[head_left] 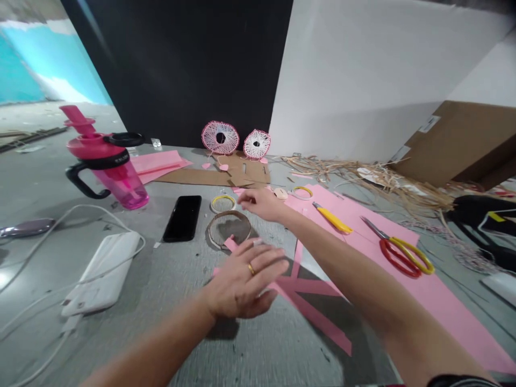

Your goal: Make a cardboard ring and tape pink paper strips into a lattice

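My left hand hovers flat with its fingers spread above pink paper scraps, a ring on one finger, holding nothing. My right hand reaches forward over the grey table, its fingers loosely curled and pointing left, just past a brown wire hoop and near a yellow-rimmed ring. Whether the right hand's fingers pinch something small is not clear. A pink paper sheet lies under my right forearm.
A black phone, a pink bottle and a white power bank with cable lie left. A yellow cutter and red-yellow scissors rest on the pink sheet. Two pink woven discs lean on the wall beside straw.
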`<state>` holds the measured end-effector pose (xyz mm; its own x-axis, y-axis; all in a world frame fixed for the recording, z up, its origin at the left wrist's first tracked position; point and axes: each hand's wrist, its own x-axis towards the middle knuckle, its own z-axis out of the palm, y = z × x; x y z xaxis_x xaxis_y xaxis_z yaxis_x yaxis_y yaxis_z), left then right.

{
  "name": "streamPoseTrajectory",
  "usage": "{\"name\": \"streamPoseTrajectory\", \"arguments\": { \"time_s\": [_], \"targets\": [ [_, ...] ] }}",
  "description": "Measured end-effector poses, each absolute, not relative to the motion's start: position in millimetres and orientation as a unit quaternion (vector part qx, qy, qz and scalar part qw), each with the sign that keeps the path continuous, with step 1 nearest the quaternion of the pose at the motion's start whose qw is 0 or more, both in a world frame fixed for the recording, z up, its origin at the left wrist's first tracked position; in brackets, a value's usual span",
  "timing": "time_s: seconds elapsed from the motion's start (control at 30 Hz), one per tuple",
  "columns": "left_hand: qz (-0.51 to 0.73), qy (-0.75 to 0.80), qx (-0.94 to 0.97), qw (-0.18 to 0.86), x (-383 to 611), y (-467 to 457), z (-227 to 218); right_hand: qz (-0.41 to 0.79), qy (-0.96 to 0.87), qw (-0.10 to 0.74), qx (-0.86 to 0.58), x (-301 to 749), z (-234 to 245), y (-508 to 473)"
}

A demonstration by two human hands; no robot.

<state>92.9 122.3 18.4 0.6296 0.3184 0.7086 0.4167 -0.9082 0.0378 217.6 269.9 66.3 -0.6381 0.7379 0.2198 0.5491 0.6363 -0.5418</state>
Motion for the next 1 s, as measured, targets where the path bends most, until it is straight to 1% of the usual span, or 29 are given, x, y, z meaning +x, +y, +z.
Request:
{"name": "streamPoseTrajectory", "arguments": {
  "time_s": [0.1, 0.17, 0.27, 0.33, 0.43, 0.5, 0.57, 0.67, 0.9, 1.0],
  "targets": [
    [-0.381, -0.138, -0.91, 0.093, 97, 117, 18, 0.214, -0.904, 0.146, -0.34, 228, 36, 268],
    [-0.376, -0.117, -0.914, 0.1, 99, 114, 17, 0.207, -0.919, 0.109, -0.319, 225, 28, 258],
    [-0.367, -0.113, -0.919, 0.087, 100, 111, 15, 0.181, -0.932, 0.091, -0.301, 215, 33, 247],
    [-0.367, -0.115, -0.92, 0.073, 100, 111, 15, 0.142, -0.941, 0.084, -0.294, 208, 41, 246],
    [-0.375, -0.115, -0.918, 0.063, 99, 113, 15, 0.097, -0.96, 0.034, -0.261, 198, 52, 249],
    [-0.38, -0.122, -0.915, 0.06, 98, 114, 16, 0.098, -0.965, 0.001, -0.243, 192, 53, 251],
    [-0.383, -0.127, -0.914, 0.054, 98, 114, 18, 0.106, -0.965, -0.012, -0.238, 186, 50, 251],
    [-0.387, -0.133, -0.911, 0.051, 97, 114, 20, 0.114, -0.963, 0.006, -0.242, 179, 46, 255],
    [-0.4, -0.175, -0.897, 0.073, 92, 120, 13, 0.113, -0.914, 0.168, -0.351, 170, 52, 296],
    [-0.417, -0.219, -0.881, 0.055, 86, 126, 10, 0.119, -0.879, 0.223, -0.404, 186, 46, 312]
  ]
}}
